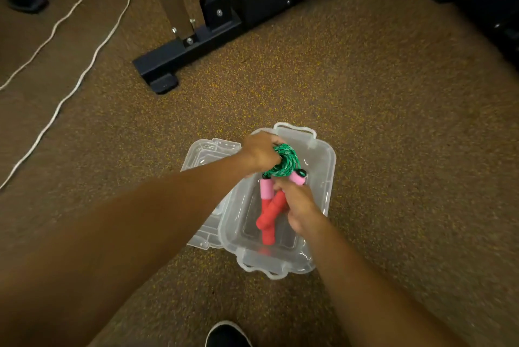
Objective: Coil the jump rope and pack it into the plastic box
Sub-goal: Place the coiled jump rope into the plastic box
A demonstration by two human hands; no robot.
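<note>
left hand [261, 153]: grip curled round the green coiled rope [284, 162]
right hand [298, 206]: grip pinching the red-pink handles [271, 206]
box [323, 178]: clear, on the floor, lid [202, 155] just left

From our head-mounted view, our left hand [259, 154] covers the near-left part of the coiled green rope [285, 162], so our fingertips there go unseen. Our right hand [299, 207] hides part of one red-and-pink handle [276, 203]. Our left forearm masks much of the clear lid [202, 155] beside the plastic box [323, 178]. A dark shoe [227, 334] is cut by the bottom edge; the white cord [70, 94] runs off the left.
</note>
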